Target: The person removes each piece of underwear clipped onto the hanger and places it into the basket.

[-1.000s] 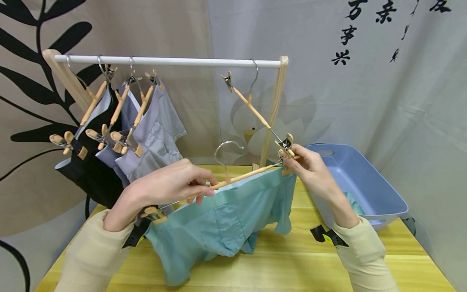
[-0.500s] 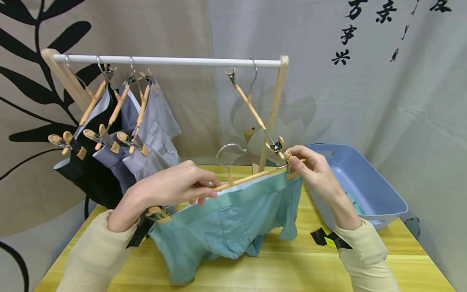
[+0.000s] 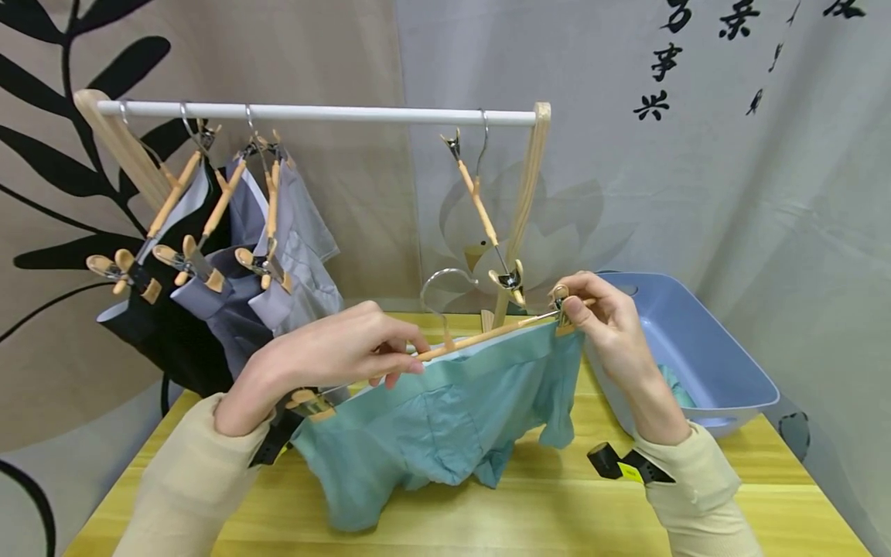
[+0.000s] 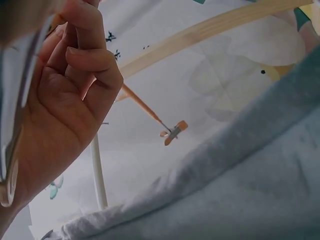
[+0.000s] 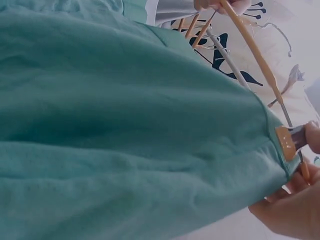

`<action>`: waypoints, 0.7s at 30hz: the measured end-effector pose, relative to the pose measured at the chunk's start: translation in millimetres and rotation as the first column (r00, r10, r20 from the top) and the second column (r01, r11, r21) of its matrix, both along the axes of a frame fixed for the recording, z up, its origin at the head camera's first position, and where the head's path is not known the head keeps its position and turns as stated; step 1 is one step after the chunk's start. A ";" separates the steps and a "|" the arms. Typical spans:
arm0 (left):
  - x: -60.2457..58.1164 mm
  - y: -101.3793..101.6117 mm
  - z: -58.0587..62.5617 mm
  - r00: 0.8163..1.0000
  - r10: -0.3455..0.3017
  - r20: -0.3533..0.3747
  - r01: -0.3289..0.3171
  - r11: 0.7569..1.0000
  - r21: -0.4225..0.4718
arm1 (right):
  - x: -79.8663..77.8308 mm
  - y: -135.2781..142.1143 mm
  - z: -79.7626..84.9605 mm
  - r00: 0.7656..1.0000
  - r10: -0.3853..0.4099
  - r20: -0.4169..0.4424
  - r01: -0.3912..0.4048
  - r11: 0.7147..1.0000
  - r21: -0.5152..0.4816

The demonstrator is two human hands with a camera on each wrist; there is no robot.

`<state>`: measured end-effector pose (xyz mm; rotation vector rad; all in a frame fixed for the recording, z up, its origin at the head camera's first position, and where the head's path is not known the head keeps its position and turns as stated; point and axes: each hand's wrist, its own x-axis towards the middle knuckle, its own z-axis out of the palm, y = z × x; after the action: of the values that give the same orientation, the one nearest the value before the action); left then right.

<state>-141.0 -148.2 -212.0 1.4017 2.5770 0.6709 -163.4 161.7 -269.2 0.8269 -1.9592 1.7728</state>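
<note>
Teal shorts [image 3: 445,418] hang by the waistband from a wooden clip hanger [image 3: 480,338], held slanted over the table. My left hand [image 3: 341,348] grips the hanger's bar left of its metal hook; in the left wrist view this hand [image 4: 70,110] has curled fingers. At the bar's right end, my right hand [image 3: 612,333] pinches a clip. The right wrist view shows that clip's wooden jaw biting the waistband corner, with thumb and fingers on its handles. A second clip [image 3: 311,404] sits on the waistband's left end, below my left wrist.
Behind stands a rack with a white rail [image 3: 320,113]. Black [image 3: 188,317] and grey-lilac garments [image 3: 302,232] hang at its left. A bare clip hanger [image 3: 476,201] hangs at its right, close to my right hand. A blue basket [image 3: 696,340] with teal cloth stands at right.
Both hands, the hanger and the shorts have shifted slightly right. The bare hanger on the rail has turned, its lower clip moving left away from my right hand. The grey-lilac garments have swung slightly.
</note>
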 end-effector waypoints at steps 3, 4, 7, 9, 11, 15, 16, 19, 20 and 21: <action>-0.9 0.9 0.0 1.000 0.001 0.006 -0.001 1.000 -0.003 | 0.0 -0.6 -1.0 1.000 0.024 -0.006 -0.025 0.999 -0.040; -1.2 1.2 -0.1 1.000 0.000 0.007 0.000 1.000 -0.003 | -0.1 -0.8 -1.4 0.999 0.030 -0.010 -0.031 0.998 -0.052; -1.9 1.8 -0.1 1.000 -0.003 0.009 0.003 1.000 -0.004 | -0.6 -1.1 -2.1 0.999 0.040 -0.022 -0.041 0.997 -0.071; -2.0 2.2 0.2 1.000 -0.003 0.011 0.003 1.000 -0.005 | -0.7 -1.2 -2.1 0.999 0.044 -0.028 -0.046 0.996 -0.078; -2.0 2.5 0.4 1.000 -0.003 0.012 0.003 1.000 -0.006 | -0.7 -1.2 -2.0 0.998 0.049 -0.029 -0.052 0.995 -0.081; -2.4 2.8 0.1 1.000 -0.005 0.011 0.005 1.000 -0.006 | -0.4 -1.0 -1.7 0.998 0.057 -0.033 -0.060 0.995 -0.085; -2.5 2.8 -0.1 1.000 -0.005 0.009 0.005 1.000 -0.006 | -0.4 -1.0 -1.7 0.998 0.058 -0.034 -0.061 0.994 -0.086; -2.7 3.1 -0.6 1.000 -0.006 0.008 0.006 1.000 -0.006 | -0.2 -0.8 -1.8 0.997 0.065 -0.035 -0.068 0.994 -0.091; -2.6 3.1 -0.7 1.000 -0.007 0.007 0.007 1.000 -0.005 | -0.2 -0.8 -1.8 0.997 0.066 -0.035 -0.069 0.993 -0.093; -2.6 3.2 -0.8 1.000 -0.007 0.007 0.008 1.000 -0.005 | -0.1 -0.7 -1.7 0.997 0.068 -0.036 -0.071 0.993 -0.095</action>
<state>-143.6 -145.0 -212.8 1.4043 2.5651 0.6669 -163.5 161.0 -270.9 0.8962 -1.8297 1.8651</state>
